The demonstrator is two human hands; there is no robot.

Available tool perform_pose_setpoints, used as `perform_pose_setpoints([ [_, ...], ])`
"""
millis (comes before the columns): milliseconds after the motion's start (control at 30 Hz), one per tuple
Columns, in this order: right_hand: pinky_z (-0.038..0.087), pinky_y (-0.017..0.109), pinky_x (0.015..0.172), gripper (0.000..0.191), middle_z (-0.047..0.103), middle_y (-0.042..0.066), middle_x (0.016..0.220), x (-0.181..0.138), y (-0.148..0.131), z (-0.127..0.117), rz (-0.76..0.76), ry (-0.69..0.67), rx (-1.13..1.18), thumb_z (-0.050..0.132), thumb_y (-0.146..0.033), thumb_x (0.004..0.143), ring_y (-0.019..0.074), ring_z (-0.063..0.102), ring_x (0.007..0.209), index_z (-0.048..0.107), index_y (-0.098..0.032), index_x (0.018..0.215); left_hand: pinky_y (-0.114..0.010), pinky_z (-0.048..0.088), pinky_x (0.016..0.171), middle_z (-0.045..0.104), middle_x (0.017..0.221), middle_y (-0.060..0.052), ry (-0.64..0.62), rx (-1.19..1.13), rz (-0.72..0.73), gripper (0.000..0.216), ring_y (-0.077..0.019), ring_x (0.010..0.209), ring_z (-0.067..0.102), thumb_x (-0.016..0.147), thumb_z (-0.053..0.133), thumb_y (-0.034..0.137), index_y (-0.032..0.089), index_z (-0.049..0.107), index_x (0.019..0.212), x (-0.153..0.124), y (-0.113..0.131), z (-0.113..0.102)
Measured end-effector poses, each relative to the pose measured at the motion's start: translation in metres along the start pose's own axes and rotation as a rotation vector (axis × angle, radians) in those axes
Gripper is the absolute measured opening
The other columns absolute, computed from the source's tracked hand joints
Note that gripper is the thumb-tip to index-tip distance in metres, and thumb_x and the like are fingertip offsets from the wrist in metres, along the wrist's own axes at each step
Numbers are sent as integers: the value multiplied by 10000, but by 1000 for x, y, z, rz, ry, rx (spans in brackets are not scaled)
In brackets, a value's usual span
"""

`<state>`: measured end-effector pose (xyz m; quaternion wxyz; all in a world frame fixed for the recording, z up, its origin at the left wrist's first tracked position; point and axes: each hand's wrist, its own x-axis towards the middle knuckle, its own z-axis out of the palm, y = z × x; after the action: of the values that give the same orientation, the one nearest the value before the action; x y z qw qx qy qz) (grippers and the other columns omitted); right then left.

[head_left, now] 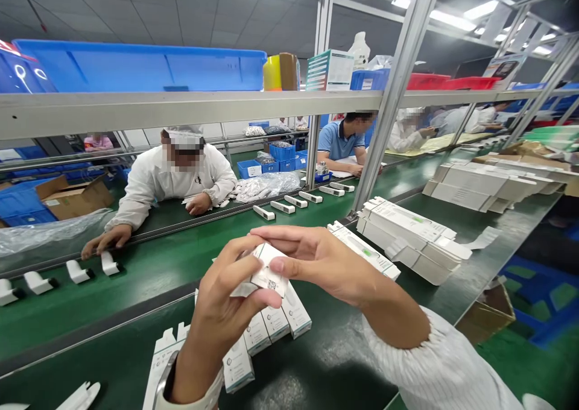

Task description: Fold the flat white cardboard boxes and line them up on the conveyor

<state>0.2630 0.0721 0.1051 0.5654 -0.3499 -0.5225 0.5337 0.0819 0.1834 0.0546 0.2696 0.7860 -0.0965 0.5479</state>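
Note:
Between my two hands is a small white carton, its end turned up toward me with a printed square code on it. My left hand wraps round it from the left, thumb along the near edge. From the right, my right hand grips it too, thumb on the end flap and fingers over the far side. Just below, several closed white cartons lie side by side on the green work surface. A flat, unfolded carton lies partly behind my left wrist.
Stacks of flattened cartons lie to the right. Beyond, a green conveyor belt carries several white handheld devices. Across it a person in white reaches toward the belt. A metal post and overhead shelf stand ahead.

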Motion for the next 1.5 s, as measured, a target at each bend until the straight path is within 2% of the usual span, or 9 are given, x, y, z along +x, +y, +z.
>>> perform_pose_setpoints([
  [167,623,416,1075,726,793,96,1456,-6,-8,-5,76,24,-146,965,-365,884,316,765,1305,694,-204,1537,-300,605,962,748,1276,-75,-14,-17,-33,575,-191,1162,747,906,905,381,291,591,1380,-1,1,-3],
  [300,596,448,1140,652,754,77,1517,-9,2,7,-30,125,-254,900,-404,946,366,706,1412,699,-209,1534,-272,589,984,745,1280,-82,-16,60,-39,500,-189,1205,731,897,921,355,252,643,1300,0,3,-3],
  [433,601,492,1145,535,788,59,1463,-11,9,17,-85,236,-407,779,-415,1040,371,747,1358,699,-238,1539,-314,589,1004,742,1313,-96,-18,113,-11,531,-215,1228,719,881,925,372,252,656,1323,1,4,-2],
  [600,589,429,1186,510,710,61,1567,-13,1,14,-133,162,-521,673,-416,1097,331,698,1442,685,-170,1544,-331,606,958,755,1301,-104,-3,60,-7,500,-217,1176,733,915,894,408,257,641,1319,1,2,-3],
  [800,579,425,1186,485,742,28,1545,-19,0,16,-203,162,-515,624,-429,1138,294,711,1411,656,-268,1594,-333,611,893,749,1337,-100,167,3,-112,386,-231,1150,749,1076,680,535,272,633,1355,0,7,2],
  [1067,633,347,1044,663,699,81,1500,-21,9,19,-246,136,-551,890,-359,977,248,714,1307,606,-269,1570,-327,533,926,724,1150,-59,355,141,-146,346,-217,1105,680,1162,504,495,240,731,1215,-5,7,11],
  [1267,572,368,1038,498,738,52,1293,-17,13,14,-514,267,-745,907,-269,965,238,680,1212,693,-283,1415,-331,614,867,728,1281,-86,226,53,-282,759,-250,1071,742,931,652,831,275,653,1446,-9,6,17],
  [1367,579,380,1047,521,737,68,1319,-19,15,11,-529,271,-810,885,-246,981,243,693,1200,654,-283,1447,-292,609,858,696,1317,-70,172,21,-303,768,-231,1104,722,832,848,734,328,623,1444,-7,3,13],
  [1500,567,388,1171,521,690,112,1500,-22,6,3,-473,106,-852,816,-257,1034,244,688,1374,562,-278,1489,-222,573,758,692,1237,-54,60,98,-221,638,-194,1034,702,855,869,649,336,670,1375,1,7,-2],
])
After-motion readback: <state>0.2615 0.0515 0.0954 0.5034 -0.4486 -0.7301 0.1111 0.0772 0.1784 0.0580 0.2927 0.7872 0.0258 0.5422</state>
